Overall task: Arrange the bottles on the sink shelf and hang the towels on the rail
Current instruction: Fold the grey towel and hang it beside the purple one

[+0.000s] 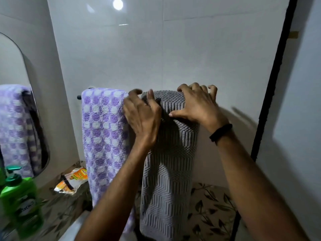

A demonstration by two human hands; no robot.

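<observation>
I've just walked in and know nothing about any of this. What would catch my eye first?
Two hands meet in the middle: the left hand and the right hand both hold the top of a grey towel draped over the rail. Just left of it hangs a purple spotted towel. In the lower left corner stands a bright green bottle with a pump.

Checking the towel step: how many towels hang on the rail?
2. The purple-and-white dotted towel hangs at the black rail's left end; the grey ribbed towel hangs beside it, held by the left hand and right hand.
</observation>
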